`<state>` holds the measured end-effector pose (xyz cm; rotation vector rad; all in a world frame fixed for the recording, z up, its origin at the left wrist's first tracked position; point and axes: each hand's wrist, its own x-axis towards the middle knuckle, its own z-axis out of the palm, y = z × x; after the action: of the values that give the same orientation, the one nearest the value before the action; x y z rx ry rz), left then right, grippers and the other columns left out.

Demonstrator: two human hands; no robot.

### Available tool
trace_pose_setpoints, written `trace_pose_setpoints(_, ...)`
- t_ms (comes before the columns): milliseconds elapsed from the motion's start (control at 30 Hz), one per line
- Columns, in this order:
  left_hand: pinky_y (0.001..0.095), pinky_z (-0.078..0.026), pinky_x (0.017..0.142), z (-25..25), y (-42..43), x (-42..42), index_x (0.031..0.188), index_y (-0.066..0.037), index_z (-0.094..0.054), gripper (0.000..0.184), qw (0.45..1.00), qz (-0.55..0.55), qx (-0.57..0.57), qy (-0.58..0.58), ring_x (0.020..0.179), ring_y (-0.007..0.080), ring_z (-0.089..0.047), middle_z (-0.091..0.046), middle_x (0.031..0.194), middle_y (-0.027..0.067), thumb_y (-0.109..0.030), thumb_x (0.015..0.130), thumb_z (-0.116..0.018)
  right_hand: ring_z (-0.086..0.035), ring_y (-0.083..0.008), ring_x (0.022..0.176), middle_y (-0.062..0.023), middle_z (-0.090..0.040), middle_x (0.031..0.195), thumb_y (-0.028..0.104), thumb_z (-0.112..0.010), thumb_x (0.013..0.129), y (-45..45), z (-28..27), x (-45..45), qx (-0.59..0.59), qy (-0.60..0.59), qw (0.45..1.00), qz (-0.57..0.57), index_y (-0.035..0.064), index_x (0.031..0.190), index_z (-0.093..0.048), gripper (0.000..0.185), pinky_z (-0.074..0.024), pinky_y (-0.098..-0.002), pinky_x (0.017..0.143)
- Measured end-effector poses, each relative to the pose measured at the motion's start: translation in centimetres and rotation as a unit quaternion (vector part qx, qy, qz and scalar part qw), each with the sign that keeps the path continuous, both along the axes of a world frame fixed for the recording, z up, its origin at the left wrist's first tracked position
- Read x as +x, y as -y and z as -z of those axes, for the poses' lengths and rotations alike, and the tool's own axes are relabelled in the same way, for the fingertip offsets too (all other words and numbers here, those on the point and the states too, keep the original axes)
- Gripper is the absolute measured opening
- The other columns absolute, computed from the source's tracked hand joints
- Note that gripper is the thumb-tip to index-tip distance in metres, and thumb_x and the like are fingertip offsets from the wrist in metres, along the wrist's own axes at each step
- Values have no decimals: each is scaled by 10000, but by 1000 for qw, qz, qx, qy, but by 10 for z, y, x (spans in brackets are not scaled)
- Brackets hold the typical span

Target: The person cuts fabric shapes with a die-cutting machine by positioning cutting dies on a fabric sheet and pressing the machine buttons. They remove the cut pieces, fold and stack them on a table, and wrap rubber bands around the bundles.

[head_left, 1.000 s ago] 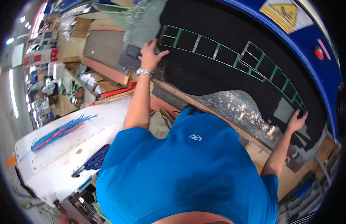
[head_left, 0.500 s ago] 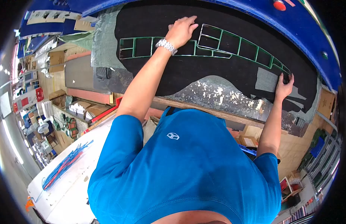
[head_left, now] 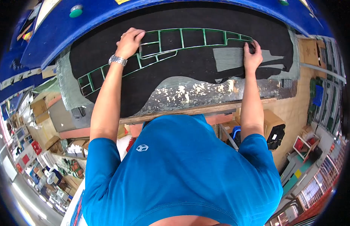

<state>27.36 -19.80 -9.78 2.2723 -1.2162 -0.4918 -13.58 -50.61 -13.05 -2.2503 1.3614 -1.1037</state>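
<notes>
Shirt [head_left: 175, 162] of bright blue, marked with a small white emblem [head_left: 142, 148], comes first from where I stand, on the near side of the black sheet [head_left: 194, 67]. Next is a wooden edge [head_left: 205, 108] running along the sheet's near side, then scuffed table top [head_left: 182, 94] showing between that edge and the sheet's curved border. Grey mat [head_left: 65, 69] sticks out past the sheet's left and right ends.

Two green frames lie on the sheet. The near frame [head_left: 139, 62] slants across its left half, with a narrow tongue just below the left end of the far frame [head_left: 181, 37], which stretches over the sheet's middle towards its right end.

The left hand [head_left: 128, 44], a watch [head_left: 117, 59] at its wrist, grips the far frame's left end with bent fingers, over the sheet's left half. Above the sheet's right part, beside a grey patch [head_left: 227, 60], the right hand [head_left: 253, 59] pinches that frame's pointed tip between thumb and fingers.

Beyond the sheet curves a blue machine [head_left: 114, 19] with a green button [head_left: 75, 11].
</notes>
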Motion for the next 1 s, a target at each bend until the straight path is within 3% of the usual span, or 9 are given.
trace_pose_setpoints(200, 532, -454, 936, -8, 0, -6, 1151, -184, -746, 310, 999, -17, 37, 2, 1199, 294, -595, -676, 1178, 13, -389, 1013, -559, -708, -242, 961, -116, -736, 1035, 179, -818, 829, -5, -4, 1, 17, 3, 1000, 13, 53, 1164, -692, 379, -548, -358, 871)
trace_pose_setpoints(400, 490, -465, 910, -13, -3, -7, 1195, -185, -718, 331, 999, -6, 42, 5, 1132, 303, -615, -673, 1148, 23, -409, 1015, -553, -706, -277, 989, -130, -732, 1047, 183, -809, 834, -5, -5, 3, 25, -11, 999, 23, 58, 1177, -675, 389, -542, -378, 882)
trace_pose_setpoints(467, 443, -479, 917, -31, -4, -19, 1206, -127, -702, 299, 999, -34, 10, -39, 1085, 321, -634, -672, 1148, 67, -321, 1003, -601, -704, -291, 1001, -138, -730, 1047, 184, -800, 840, -5, -7, 3, 15, -17, 1000, 19, 58, 1179, -670, 384, -540, -386, 886)
trace_pose_setpoints(533, 400, -497, 909, -41, -12, -33, 1202, -53, -685, 270, 988, -13, -142, 61, 1043, 330, -649, -670, 1148, 128, -194, 976, -646, -702, -298, 996, -144, -727, 1049, 183, -791, 847, -4, -6, 3, 5, -18, 1000, 11, 57, 1191, -666, 387, -537, -385, 886)
trace_pose_setpoints(600, 395, -510, 902, -65, -24, -55, 1161, -8, -683, 231, 979, -31, -165, 112, 1026, 332, -655, -670, 1126, 176, -111, 955, -659, -700, -297, 989, -144, -725, 1053, 182, -795, 839, -4, -8, 3, 28, -1, 1000, 13, 54, 1195, -665, 400, -538, -381, 880)
trace_pose_setpoints(667, 397, -529, 850, -84, -45, -89, 1112, 1, -695, 197, 982, -62, -174, 39, 960, 331, -672, -684, 1049, 187, -102, 948, -661, -697, -264, 1015, -151, -718, 1101, 169, -779, 868, -4, -7, 0, 35, 1, 999, 12, 24, 1222, -650, 403, -545, -357, 893)
trace_pose_setpoints(733, 402, -535, 805, -92, -75, -128, 1077, -2, -706, 175, 988, -47, -138, -43, 895, 341, -675, -686, 971, 184, -97, 935, -665, -679, -221, 1063, -158, -702, 1157, 151, -749, 910, -2, -4, -6, 97, 151, 984, -13, -12, 1254, -628, 400, -546, -329, 916)
trace_pose_setpoints(933, 440, -536, 771, -56, -174, -210, 1094, -30, -712, 246, 992, 44, -65, -94, 902, 352, -676, -683, 987, 164, -181, 899, -714, -641, -160, 1008, -80, -719, 1066, 330, -638, 1015, 15, -72, -29, 108, 272, 955, 38, 9, 1140, -699, 350, -507, -334, 910)
trace_pose_setpoints(1000, 467, -484, 934, -50, -196, -223, 1164, -72, -704, 346, 999, 35, 12, -29, 1088, 317, -619, -666, 1136, 103, -245, 867, -742, -678, -186, 997, -88, -728, 1059, 408, -556, 1051, 38, -106, -28, 153, 323, 934, 14, 31, 1092, -706, 407, -550, -355, 835)
